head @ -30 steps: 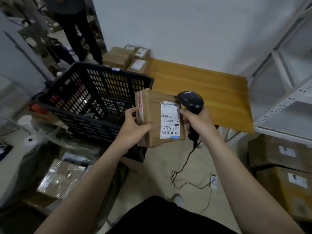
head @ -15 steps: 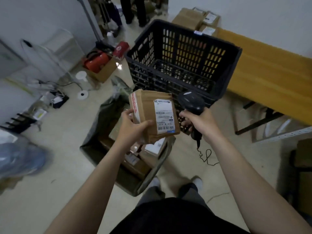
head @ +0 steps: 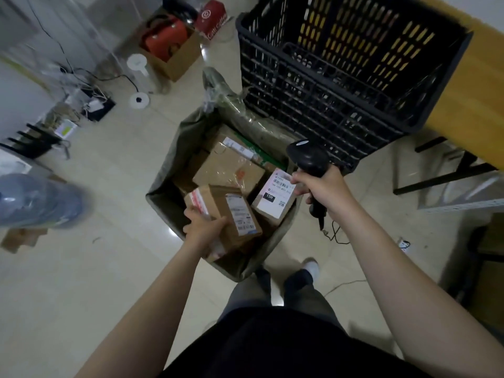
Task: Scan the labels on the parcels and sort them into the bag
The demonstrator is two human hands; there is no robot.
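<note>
My left hand (head: 203,227) grips a small brown cardboard parcel (head: 222,211) with a white label, holding it low over the open grey-green bag (head: 169,170) on the floor. Inside the bag lie several other parcels, among them a big taped box (head: 229,167) and a box with a large white label (head: 275,197). My right hand (head: 321,188) holds a black corded barcode scanner (head: 308,162) above the bag's right edge, its head tilted away from the parcel.
A black plastic crate (head: 341,64) stands on a yellow wooden table (head: 469,85) behind the bag. On the floor at the back left are an open carton with red items (head: 169,47), cables and a blue water bottle (head: 35,200). My feet (head: 308,268) stand by the bag.
The view has swung down from the crate to the bag. My left hand has lowered the parcel toward the bag's opening. The scanner has moved off to the right, away from the label.
</note>
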